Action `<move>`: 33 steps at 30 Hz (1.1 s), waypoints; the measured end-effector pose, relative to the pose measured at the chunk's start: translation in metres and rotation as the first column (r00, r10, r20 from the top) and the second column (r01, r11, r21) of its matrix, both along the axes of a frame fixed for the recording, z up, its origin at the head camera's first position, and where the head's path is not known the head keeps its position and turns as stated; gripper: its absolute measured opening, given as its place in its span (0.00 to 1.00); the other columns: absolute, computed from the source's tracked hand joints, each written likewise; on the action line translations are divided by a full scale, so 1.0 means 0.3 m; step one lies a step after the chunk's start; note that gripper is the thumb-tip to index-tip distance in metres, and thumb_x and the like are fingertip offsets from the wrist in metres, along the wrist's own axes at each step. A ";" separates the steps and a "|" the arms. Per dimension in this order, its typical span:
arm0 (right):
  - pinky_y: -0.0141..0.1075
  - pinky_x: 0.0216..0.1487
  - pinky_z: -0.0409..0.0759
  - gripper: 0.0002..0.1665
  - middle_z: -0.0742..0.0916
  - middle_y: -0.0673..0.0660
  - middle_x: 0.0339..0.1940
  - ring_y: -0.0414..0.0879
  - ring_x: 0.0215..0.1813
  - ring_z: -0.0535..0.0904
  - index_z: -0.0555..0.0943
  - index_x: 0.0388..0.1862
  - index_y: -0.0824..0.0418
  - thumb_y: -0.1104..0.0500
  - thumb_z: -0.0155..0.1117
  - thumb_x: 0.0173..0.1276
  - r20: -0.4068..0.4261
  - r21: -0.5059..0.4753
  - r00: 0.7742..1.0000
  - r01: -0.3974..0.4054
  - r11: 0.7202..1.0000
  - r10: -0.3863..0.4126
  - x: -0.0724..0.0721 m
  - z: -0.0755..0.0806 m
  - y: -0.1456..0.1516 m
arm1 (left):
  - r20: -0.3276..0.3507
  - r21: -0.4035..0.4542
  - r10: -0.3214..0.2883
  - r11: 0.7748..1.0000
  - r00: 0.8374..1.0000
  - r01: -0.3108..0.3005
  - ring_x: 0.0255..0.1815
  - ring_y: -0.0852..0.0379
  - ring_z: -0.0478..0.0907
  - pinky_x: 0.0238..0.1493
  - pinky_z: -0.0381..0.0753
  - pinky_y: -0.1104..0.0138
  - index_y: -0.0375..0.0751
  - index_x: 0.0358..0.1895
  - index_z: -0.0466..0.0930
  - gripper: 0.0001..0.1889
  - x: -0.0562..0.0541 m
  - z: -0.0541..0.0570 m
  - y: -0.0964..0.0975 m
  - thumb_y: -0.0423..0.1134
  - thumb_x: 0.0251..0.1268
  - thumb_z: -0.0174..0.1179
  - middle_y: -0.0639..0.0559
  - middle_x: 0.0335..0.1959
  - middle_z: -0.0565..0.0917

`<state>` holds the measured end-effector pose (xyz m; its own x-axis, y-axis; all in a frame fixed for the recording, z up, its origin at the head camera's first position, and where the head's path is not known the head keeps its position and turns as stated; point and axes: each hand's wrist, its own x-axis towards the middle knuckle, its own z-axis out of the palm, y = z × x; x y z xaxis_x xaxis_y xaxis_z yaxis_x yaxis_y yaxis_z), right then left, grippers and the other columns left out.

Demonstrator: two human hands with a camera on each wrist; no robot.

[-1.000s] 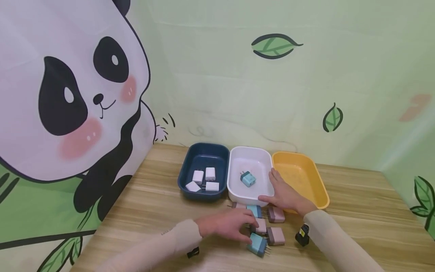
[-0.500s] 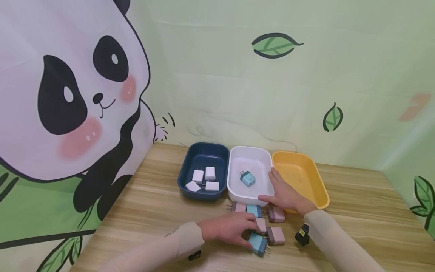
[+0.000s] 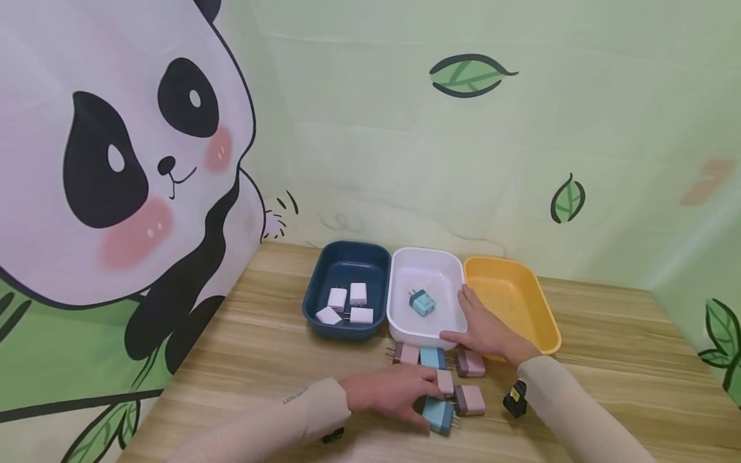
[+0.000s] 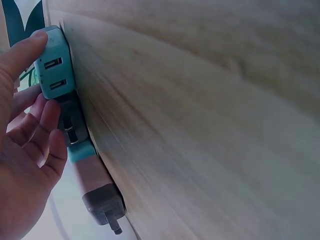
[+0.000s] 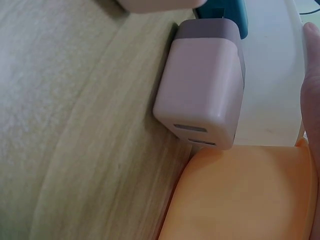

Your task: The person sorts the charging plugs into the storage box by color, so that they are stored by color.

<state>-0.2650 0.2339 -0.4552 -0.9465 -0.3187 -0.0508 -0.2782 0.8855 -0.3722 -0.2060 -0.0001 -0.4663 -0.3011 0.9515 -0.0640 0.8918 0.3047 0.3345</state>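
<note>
In the head view my left hand (image 3: 393, 392) is at a blue charger plug (image 3: 438, 415) on the table, its thumb and fingers pinching the sides. The left wrist view shows this blue charger plug (image 4: 56, 62) with two USB slots, the thumb on one side and fingertips on the other. My right hand (image 3: 486, 328) rests with extended fingers along the right rim of the white tray (image 3: 399, 325), its thumb at the front corner. Pink charger plugs lie around, among them one at the right (image 3: 471, 400) and one by the yellow tray (image 5: 200, 85).
A navy tray (image 3: 347, 254) with several white charger plugs (image 3: 358, 294) stands left of the white tray, which has one teal plug (image 3: 422, 303) inside. The yellow tray (image 3: 547, 321) is at the right. A black object (image 3: 514, 400) sits by the right sleeve.
My left hand has moved slightly right, and its thumb and fingers have closed in on the near blue charger plug. The right hand stays at the white tray.
</note>
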 end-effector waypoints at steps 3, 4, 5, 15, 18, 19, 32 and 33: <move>0.53 0.68 0.53 0.73 0.45 0.65 0.76 0.60 0.75 0.45 0.44 0.75 0.68 0.20 0.56 0.48 -0.005 0.001 1.000 -0.001 1.000 0.001 -0.001 0.002 0.000 | 0.005 0.007 -0.002 1.000 1.000 0.002 0.42 0.73 0.68 0.44 0.67 0.83 0.51 0.57 0.78 0.25 -0.001 0.000 0.000 0.56 0.57 0.65 0.62 0.48 0.74; 0.53 0.68 0.53 0.73 0.45 0.65 0.76 0.60 0.75 0.45 0.44 0.75 0.68 0.20 0.56 0.48 -0.004 0.000 1.000 0.000 1.000 0.000 -0.001 0.003 0.000 | 0.006 0.009 -0.003 1.000 1.000 0.003 0.42 0.73 0.68 0.44 0.67 0.83 0.51 0.56 0.78 0.25 0.000 0.000 0.001 0.56 0.56 0.65 0.62 0.48 0.74; 0.53 0.68 0.53 0.73 0.45 0.65 0.76 0.60 0.75 0.45 0.44 0.75 0.68 0.20 0.56 0.48 -0.003 -0.002 1.000 0.001 1.000 -0.001 -0.001 0.004 -0.001 | 0.008 0.009 -0.005 1.000 1.000 0.004 0.42 0.73 0.68 0.44 0.67 0.83 0.51 0.56 0.78 0.25 0.000 0.001 0.001 0.56 0.56 0.65 0.63 0.47 0.74; 0.53 0.68 0.54 0.68 0.45 0.66 0.76 0.61 0.74 0.45 0.43 0.75 0.69 0.29 0.63 0.54 -0.010 -0.007 1.000 0.000 1.000 0.000 -0.001 0.010 -0.003 | -0.164 -0.039 -0.017 0.999 0.986 0.011 0.39 0.71 0.67 0.41 0.66 0.80 0.54 0.56 0.77 0.29 0.021 0.004 0.016 0.65 0.55 0.60 0.64 0.43 0.74; 0.53 0.68 0.54 0.69 0.45 0.66 0.76 0.60 0.74 0.45 0.43 0.75 0.69 0.26 0.61 0.53 -0.009 0.000 1.000 -0.001 1.000 0.001 0.000 0.011 -0.003 | -0.183 -0.051 -0.008 0.999 0.983 -0.001 0.38 0.70 0.67 0.40 0.66 0.78 0.54 0.55 0.77 0.28 0.028 0.004 0.019 0.65 0.55 0.59 0.64 0.42 0.74; 0.53 0.68 0.54 0.70 0.45 0.65 0.76 0.60 0.74 0.45 0.42 0.75 0.68 0.25 0.60 0.52 -0.007 0.000 1.000 -0.002 1.000 0.002 0.000 0.012 -0.003 | -0.181 -0.051 -0.004 0.999 0.983 -0.005 0.38 0.70 0.67 0.40 0.66 0.78 0.55 0.55 0.77 0.27 0.029 0.002 0.020 0.65 0.56 0.59 0.64 0.42 0.74; 0.52 0.68 0.55 0.70 0.45 0.65 0.76 0.60 0.74 0.47 0.43 0.75 0.68 0.25 0.61 0.51 0.003 -0.008 1.000 0.006 1.000 -0.006 0.000 0.006 -0.005 | -0.064 0.021 0.017 1.000 0.998 -0.016 0.43 0.71 0.68 0.47 0.67 0.80 0.51 0.56 0.77 0.26 0.012 -0.012 -0.023 0.58 0.57 0.63 0.62 0.48 0.75; 0.52 0.68 0.55 0.71 0.45 0.65 0.76 0.60 0.74 0.47 0.43 0.75 0.68 0.24 0.60 0.50 0.005 -0.008 1.000 0.007 1.000 -0.007 0.000 0.005 -0.005 | -0.064 0.032 0.027 0.999 0.998 -0.025 0.43 0.71 0.68 0.46 0.68 0.80 0.51 0.55 0.77 0.25 0.012 -0.007 -0.028 0.58 0.56 0.64 0.62 0.47 0.75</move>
